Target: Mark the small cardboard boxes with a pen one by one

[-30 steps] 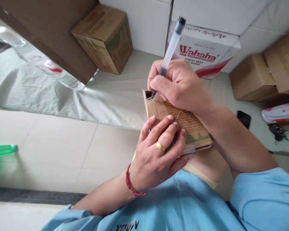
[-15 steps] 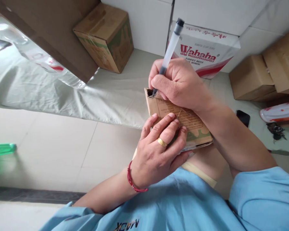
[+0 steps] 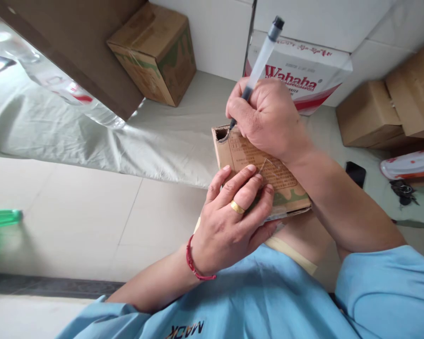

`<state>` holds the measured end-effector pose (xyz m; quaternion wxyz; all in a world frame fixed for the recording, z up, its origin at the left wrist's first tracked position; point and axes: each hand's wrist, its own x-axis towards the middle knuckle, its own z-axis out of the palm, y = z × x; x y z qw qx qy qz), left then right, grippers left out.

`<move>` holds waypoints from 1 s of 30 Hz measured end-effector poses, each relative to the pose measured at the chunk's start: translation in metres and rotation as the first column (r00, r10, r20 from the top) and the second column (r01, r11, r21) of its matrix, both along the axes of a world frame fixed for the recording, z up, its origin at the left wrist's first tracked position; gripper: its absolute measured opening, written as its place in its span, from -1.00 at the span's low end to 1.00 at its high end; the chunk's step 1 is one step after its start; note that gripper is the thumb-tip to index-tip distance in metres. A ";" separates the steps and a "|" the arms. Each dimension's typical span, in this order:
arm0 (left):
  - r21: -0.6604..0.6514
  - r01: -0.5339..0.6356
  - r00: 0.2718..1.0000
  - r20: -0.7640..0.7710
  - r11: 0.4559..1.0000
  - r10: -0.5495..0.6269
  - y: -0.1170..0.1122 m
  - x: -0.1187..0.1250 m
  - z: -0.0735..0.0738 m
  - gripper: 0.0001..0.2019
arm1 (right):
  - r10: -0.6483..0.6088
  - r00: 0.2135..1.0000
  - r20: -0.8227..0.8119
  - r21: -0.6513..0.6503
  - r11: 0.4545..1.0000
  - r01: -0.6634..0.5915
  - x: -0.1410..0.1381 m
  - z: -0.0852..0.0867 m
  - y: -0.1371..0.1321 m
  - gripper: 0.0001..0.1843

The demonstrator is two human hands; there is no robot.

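Note:
A small printed cardboard box lies tilted over my lap, with a ragged hole at its far left corner. My left hand is spread across the box's face, its thumb along the near edge, gripping it. In my right hand is a gel pen with a frosted barrel and dark ends, pinched between thumb and fingers. The pen's tip touches or nearly touches the box just right of the hole. Part of the printing is hidden under my hands.
Beyond my hands, a cloth-covered ledge carries a brown carton, a white Wahaba-lettered carton and more boxes. Plastic bottles stand left. A black phone-like object and keys lie right. A green plastic object is below left.
My right hand and the pen have moved right and slightly up, from the hole's inner side to its right edge, uncovering more of the hole. My left hand and the box stay nearly still.

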<state>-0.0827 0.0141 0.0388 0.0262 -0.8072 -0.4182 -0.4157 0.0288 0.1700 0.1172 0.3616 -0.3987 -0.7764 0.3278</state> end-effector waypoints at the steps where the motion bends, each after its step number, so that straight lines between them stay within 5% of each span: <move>1: 0.000 0.000 1.000 -0.001 1.000 0.000 0.000 0.000 0.000 -0.60 | 0.000 1.000 -0.013 0.015 1.000 0.000 0.000 -0.001 0.001 -0.67; 11: 0.000 0.000 1.000 -0.005 1.000 0.000 0.001 0.000 0.001 -0.60 | 0.205 0.974 -0.095 -0.096 0.972 -0.214 0.001 -0.001 0.005 -0.79; 30: 0.006 -0.008 1.000 0.001 1.000 0.008 0.001 0.000 0.001 -0.62 | 0.133 0.991 -0.007 -0.084 0.988 -0.133 -0.002 0.001 0.004 -0.79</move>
